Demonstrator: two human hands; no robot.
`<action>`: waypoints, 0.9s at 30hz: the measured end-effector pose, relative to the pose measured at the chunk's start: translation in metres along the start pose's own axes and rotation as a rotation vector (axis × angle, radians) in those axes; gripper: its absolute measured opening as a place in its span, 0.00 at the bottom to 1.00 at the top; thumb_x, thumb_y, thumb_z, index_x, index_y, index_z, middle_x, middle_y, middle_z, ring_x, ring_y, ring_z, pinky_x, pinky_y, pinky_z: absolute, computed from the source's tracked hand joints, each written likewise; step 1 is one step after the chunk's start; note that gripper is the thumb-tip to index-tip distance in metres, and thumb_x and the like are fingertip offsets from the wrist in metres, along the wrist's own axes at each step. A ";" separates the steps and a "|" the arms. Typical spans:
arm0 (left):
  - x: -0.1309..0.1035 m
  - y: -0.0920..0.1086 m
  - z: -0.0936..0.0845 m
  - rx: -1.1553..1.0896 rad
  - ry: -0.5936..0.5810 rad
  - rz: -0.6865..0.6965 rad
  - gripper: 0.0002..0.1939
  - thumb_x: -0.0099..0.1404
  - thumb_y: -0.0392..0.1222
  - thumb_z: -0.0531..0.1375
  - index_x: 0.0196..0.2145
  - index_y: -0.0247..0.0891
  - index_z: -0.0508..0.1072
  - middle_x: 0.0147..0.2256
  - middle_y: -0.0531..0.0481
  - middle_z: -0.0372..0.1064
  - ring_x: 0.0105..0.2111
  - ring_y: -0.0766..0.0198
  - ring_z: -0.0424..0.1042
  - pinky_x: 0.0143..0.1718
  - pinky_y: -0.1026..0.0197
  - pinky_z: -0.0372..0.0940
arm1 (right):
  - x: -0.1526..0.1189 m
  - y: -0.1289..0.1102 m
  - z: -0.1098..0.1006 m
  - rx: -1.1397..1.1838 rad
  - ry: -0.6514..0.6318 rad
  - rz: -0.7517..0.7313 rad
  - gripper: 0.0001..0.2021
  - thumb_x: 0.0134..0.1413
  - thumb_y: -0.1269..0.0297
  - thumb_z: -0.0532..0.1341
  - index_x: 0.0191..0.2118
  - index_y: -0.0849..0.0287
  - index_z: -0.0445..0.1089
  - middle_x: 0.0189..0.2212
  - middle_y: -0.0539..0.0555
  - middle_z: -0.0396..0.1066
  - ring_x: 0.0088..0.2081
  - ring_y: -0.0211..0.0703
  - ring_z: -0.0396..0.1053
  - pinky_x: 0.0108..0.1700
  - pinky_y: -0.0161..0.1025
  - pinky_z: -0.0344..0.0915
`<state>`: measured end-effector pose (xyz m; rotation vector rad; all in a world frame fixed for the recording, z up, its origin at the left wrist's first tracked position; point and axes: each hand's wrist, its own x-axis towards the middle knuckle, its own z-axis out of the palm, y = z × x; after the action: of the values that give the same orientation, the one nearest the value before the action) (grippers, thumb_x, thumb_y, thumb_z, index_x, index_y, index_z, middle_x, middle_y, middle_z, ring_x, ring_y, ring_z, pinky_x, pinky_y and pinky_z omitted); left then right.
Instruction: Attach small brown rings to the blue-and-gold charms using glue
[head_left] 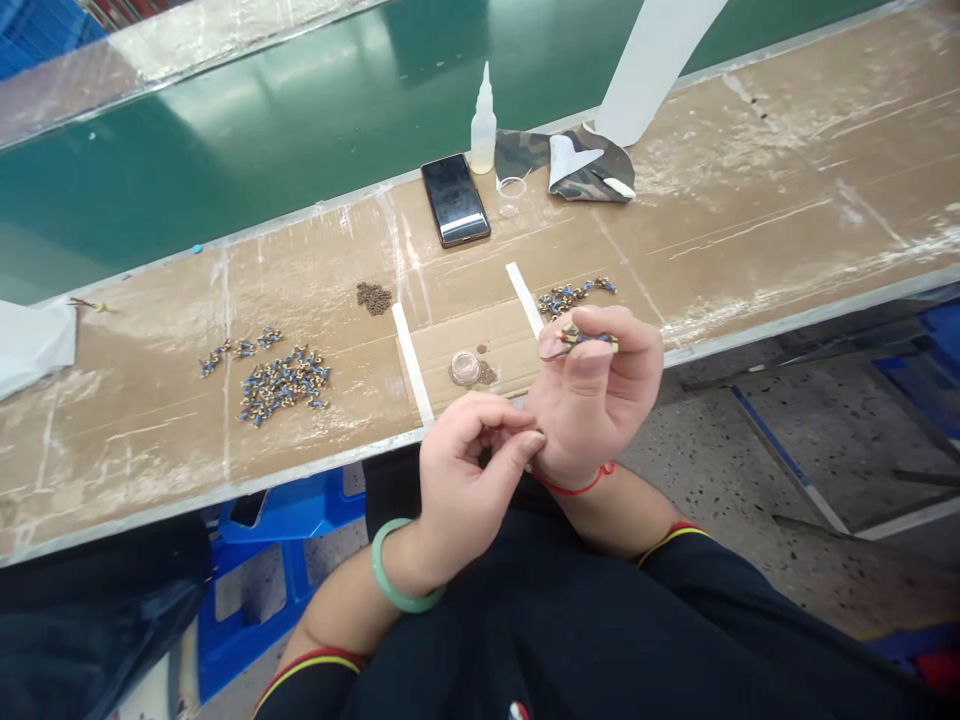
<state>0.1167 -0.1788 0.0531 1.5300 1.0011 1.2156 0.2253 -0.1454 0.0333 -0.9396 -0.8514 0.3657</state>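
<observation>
My right hand (pixel 600 395) is raised above the bench's front edge, thumb and fingers closed on a small multicoloured piece (pixel 585 338) with yellowish and dark parts. Its exact kind cannot be made out. My left hand (pixel 472 480) pinches at the heel of the right palm; something tiny may be between its fingertips, mostly hidden. Just beyond the right hand lies a small group of blue-and-gold pieces (pixel 562 298). On a cardboard sheet (pixel 439 345) between two white strips sits a small round dish (pixel 465 368), a brownish wet-looking patch beside it.
A larger pile of blue-and-gold pieces (pixel 285 383) lies to the left, near a heap of small brown rings or links (pixel 373 298). Toward the back are a phone (pixel 456 200), a nozzle bottle (pixel 484 130) and camouflage cloth (pixel 592 165). A blue stool (pixel 292 520) stands below the bench.
</observation>
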 end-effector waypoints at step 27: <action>0.019 -0.031 -0.020 -0.943 -0.392 -0.544 0.20 0.58 0.53 0.82 0.28 0.41 0.79 0.26 0.53 0.69 0.17 0.76 0.54 0.14 0.68 0.47 | 0.017 -0.011 -0.012 0.232 -0.203 0.487 0.17 0.59 0.36 0.76 0.38 0.41 0.82 0.32 0.49 0.69 0.38 0.44 0.71 0.45 0.46 0.75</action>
<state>0.0987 -0.1497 0.0292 0.6362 0.4098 0.7588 0.2445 -0.1481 0.0469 -0.8947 -0.7363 0.9731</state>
